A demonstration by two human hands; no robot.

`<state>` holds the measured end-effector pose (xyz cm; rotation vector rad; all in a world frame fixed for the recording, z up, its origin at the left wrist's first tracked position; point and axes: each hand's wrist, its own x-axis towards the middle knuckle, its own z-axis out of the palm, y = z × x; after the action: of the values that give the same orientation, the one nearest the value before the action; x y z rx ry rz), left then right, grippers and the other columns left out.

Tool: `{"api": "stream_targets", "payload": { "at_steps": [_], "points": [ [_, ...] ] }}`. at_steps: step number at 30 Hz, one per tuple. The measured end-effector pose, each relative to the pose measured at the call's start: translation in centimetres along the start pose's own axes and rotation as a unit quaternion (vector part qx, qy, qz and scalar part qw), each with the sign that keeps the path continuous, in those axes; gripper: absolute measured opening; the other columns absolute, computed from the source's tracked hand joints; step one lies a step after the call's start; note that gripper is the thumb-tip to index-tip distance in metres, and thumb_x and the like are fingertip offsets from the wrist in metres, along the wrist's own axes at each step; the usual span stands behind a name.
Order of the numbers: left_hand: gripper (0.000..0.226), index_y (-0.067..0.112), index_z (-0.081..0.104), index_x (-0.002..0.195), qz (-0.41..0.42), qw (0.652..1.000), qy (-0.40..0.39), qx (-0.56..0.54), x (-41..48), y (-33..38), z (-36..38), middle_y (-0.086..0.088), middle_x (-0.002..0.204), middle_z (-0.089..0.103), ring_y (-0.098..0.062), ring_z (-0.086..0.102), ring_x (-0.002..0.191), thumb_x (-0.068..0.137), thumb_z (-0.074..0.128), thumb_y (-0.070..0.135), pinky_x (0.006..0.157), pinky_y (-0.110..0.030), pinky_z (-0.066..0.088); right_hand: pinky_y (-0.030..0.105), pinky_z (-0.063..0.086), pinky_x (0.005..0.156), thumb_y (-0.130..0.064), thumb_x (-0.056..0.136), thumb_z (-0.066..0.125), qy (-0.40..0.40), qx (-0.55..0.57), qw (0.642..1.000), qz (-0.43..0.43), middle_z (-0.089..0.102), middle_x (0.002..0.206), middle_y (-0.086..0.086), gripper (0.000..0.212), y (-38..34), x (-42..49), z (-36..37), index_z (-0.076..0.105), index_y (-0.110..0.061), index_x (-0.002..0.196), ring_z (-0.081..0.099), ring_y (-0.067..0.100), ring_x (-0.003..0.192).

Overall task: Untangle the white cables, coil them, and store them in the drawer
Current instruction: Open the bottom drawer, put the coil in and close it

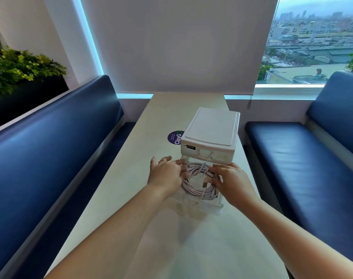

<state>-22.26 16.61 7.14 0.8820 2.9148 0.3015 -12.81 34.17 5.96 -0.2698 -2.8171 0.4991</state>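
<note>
A coil of white cables (195,190) lies inside the pulled-out lower drawer (218,204) of a small white drawer unit (210,133). My left hand (166,174) rests against the coil's left side with its fingers fairly straight. On the right side, my right hand (231,181) touches the coil with its fingers bent over the strands. A cable plug shows near the right hand's thumb. The unit's upper drawer is closed.
The drawer unit stands on a long pale table (171,238), beside a round purple sticker (174,137). Blue padded benches (50,148) run along both sides. Plants sit behind the left bench, and a window is at the far right.
</note>
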Motion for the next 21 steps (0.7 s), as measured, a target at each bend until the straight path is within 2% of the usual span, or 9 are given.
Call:
{"api": "stream_targets", "payload": {
  "at_steps": [4, 7, 11, 15, 19, 21],
  "points": [
    [0.035, 0.039, 0.065, 0.121, -0.005, 0.998, 0.056, -0.005, 0.2, 0.4, 0.4, 0.021, 0.139, 0.053, -0.018, 0.037, 0.135, 0.092, 0.053, 0.056, 0.116, -0.047, 0.012, 0.039, 0.044, 0.096, -0.033, 0.079, 0.072, 0.009, -0.006, 1.000, -0.002, 0.068, 0.115, -0.003, 0.040, 0.0, 0.0, -0.1, 0.066, -0.022, 0.117, 0.050, 0.024, 0.117],
    [0.038, 0.035, 0.068, 0.115, -0.009, 0.995, 0.097, 0.015, 0.2, 0.6, 0.8, 0.013, 0.124, 0.062, -0.019, 0.044, 0.123, 0.088, 0.056, 0.059, 0.109, -0.042, 0.024, 0.036, 0.043, 0.098, -0.032, 0.080, 0.071, 0.012, 0.003, 1.000, -0.006, 0.067, 0.117, -0.002, 0.041, 0.1, 0.0, 0.0, 0.066, -0.020, 0.119, 0.049, 0.024, 0.118],
    [0.039, 0.034, 0.070, 0.112, 0.005, 0.993, 0.121, 0.011, -0.1, 0.5, 1.5, 0.008, 0.115, 0.065, -0.019, 0.046, 0.121, 0.088, 0.055, 0.061, 0.110, -0.045, 0.019, 0.032, 0.039, 0.102, -0.034, 0.083, 0.068, 0.008, 0.000, 1.000, -0.013, 0.064, 0.123, -0.004, 0.045, 0.4, 0.0, 0.3, 0.061, -0.021, 0.125, 0.045, 0.020, 0.122],
    [0.027, 0.035, 0.074, 0.108, 0.049, 0.988, 0.138, -0.046, -0.3, 0.9, 1.5, 0.007, 0.111, 0.070, -0.019, 0.051, 0.116, 0.090, 0.061, 0.049, 0.114, -0.041, 0.014, 0.029, 0.035, 0.105, -0.033, 0.085, 0.066, 0.001, 0.003, 1.000, -0.011, 0.061, 0.128, -0.004, 0.046, 0.5, 0.1, 0.3, 0.059, -0.020, 0.129, 0.042, 0.019, 0.125],
    [0.025, 0.030, 0.073, 0.113, 0.066, 0.988, 0.117, -0.076, -0.1, 1.1, 1.5, 0.004, 0.117, 0.070, -0.019, 0.054, 0.117, 0.093, 0.062, 0.039, 0.118, -0.036, 0.011, 0.029, 0.034, 0.106, -0.032, 0.086, 0.064, -0.005, 0.001, 1.000, -0.015, 0.060, 0.130, -0.003, 0.046, 0.5, 0.1, 0.4, 0.057, -0.020, 0.131, 0.040, 0.019, 0.127],
    [0.026, 0.026, 0.071, 0.118, 0.085, 0.988, 0.082, -0.095, 0.0, 0.9, 1.3, 0.000, 0.122, 0.068, -0.020, 0.052, 0.120, 0.095, 0.061, 0.030, 0.119, -0.034, 0.011, 0.029, 0.034, 0.106, -0.033, 0.087, 0.063, -0.010, -0.001, 1.000, -0.015, 0.059, 0.130, -0.003, 0.046, 0.6, 0.1, 0.4, 0.057, -0.020, 0.131, 0.040, 0.019, 0.127]
  ]
}}
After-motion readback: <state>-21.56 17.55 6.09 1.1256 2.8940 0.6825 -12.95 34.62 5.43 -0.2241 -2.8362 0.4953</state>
